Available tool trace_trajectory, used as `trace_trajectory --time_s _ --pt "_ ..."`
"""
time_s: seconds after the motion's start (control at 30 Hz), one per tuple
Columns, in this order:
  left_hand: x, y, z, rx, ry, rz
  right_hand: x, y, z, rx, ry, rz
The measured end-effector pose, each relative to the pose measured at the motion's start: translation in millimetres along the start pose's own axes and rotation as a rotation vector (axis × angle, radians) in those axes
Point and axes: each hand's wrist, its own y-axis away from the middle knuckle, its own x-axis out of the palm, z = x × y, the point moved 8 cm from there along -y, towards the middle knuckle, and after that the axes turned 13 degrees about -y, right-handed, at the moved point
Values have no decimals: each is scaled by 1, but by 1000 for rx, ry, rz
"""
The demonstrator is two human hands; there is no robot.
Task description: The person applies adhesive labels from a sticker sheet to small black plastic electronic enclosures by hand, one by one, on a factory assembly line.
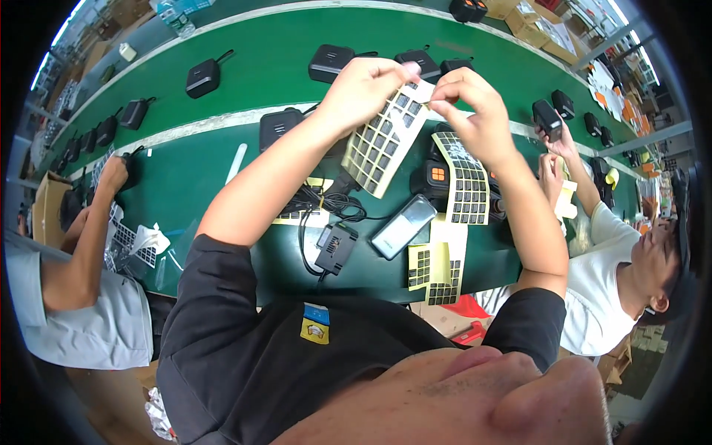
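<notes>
Green covers the whole table (pixel 196 167), and a pale strip runs across it behind my work, with black cases standing beyond it: one at 10 o'clock (pixel 202 78), another at 11 (pixel 330 63), taking clock positions from the sheet I have up in front of me. That sheet (pixel 382 141), cream with rows of dark squares, hangs tilted above the table. My left grip (pixel 363 89) is closed on its upper edge. My right grip (pixel 478 115) is pinched together at its upper right corner; what sits between those fingertips is too small to tell. At 4 o'clock a second sheet (pixel 469 178) curves beside a black device with orange squares (pixel 437 174). Toward 5 lie folded sheets (pixel 447 256), at 6 a silver phone-like slab (pixel 404 226), and at 7 a coil of black cable (pixel 345 206) with a black adapter (pixel 337 248) just below it. One more black case (pixel 278 127) stands at 9 o'clock, near my left forearm. Well apart at 3 o'clock, a co-worker's hand (pixel 561 144) lifts a black block (pixel 546 119).
</notes>
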Motion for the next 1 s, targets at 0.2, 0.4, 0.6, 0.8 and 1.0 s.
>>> trace_trajectory --time_s 0.2,0.4,0.6,0.8,1.0 --pt "94 -89 50 250 -524 100 -117 42 -217 723 -433 -338" --pt "180 -172 97 34 -1002 401 -148 102 -343 1089 -369 -267" --pt "203 -203 124 66 -1082 285 -134 110 -342 1091 -753 -442" --pt "193 -203 94 166 -885 132 -164 131 -303 1025 -632 -656" --pt "185 -199 92 167 -835 115 -151 115 -278 838 -359 -622"
